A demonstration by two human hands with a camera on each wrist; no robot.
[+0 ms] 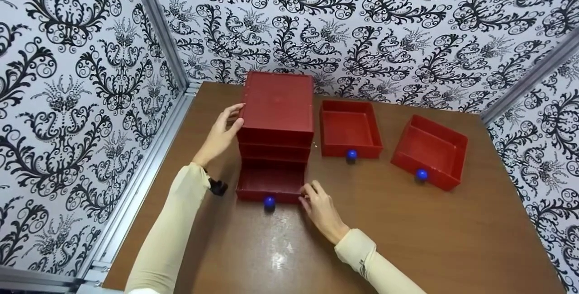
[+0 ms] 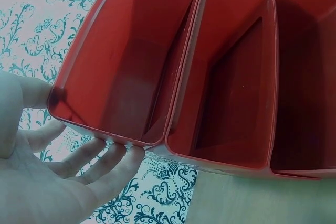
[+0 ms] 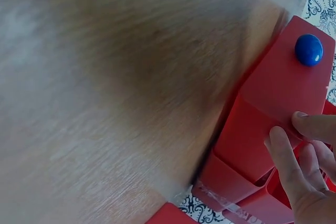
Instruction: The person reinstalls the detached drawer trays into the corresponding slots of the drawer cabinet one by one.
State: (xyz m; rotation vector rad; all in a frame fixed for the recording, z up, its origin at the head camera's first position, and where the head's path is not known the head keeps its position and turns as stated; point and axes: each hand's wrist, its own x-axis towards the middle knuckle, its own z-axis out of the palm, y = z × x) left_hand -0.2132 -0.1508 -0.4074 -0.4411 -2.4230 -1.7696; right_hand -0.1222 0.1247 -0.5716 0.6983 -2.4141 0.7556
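My two hands, well apart, work at a red cabinet point(image 1: 278, 101) standing on the desk point(image 1: 407, 239). The left hand point(image 1: 220, 133), its fingers loosely spread, rests against the cabinet's upper left side, thumb near the top front edge. The right hand point(image 1: 322, 206) pinches the right front corner of the bottom drawer point(image 1: 253, 196) between thumb and finger. This drawer sits in the lowest compartment, its front projecting toward me and bearing a blue knob point(image 1: 269, 203); the two compartments above it stand open. To the cabinet's right, near it, lies a loose red drawer point(image 1: 350, 126); farther right, a second loose drawer point(image 1: 429, 149) lies at an angle. Both show blue knobs facing me. Beyond the desk rise walls point(image 1: 339, 27) with black scrollwork on white.
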